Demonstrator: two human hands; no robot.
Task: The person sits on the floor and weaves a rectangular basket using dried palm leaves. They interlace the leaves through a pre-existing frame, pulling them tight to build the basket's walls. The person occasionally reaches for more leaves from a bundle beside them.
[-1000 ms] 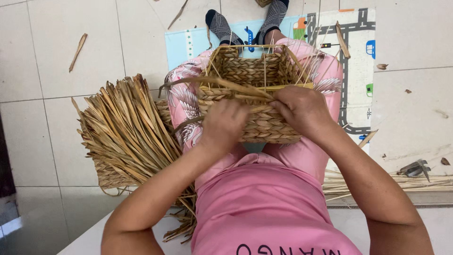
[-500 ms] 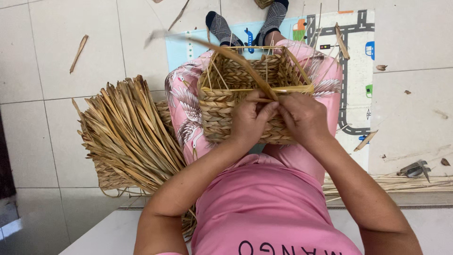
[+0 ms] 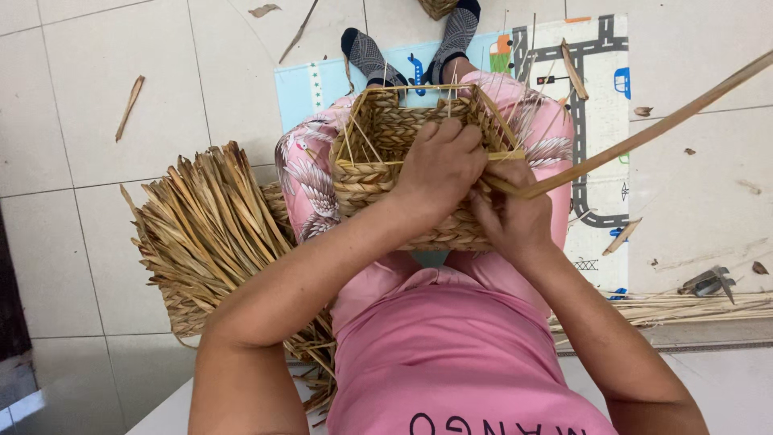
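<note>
Woven basket [image 3: 386,181] sits on lap; side walls woven up to near the rim, bare upright stakes left at top. Left hand [image 3: 439,165] clamped over the near rim; right hand [image 3: 511,213] pinches a long flat strand [image 3: 644,137] at the rim. Bundle of dried leaves [image 3: 209,234] lies on the floor, largely unused.
</note>
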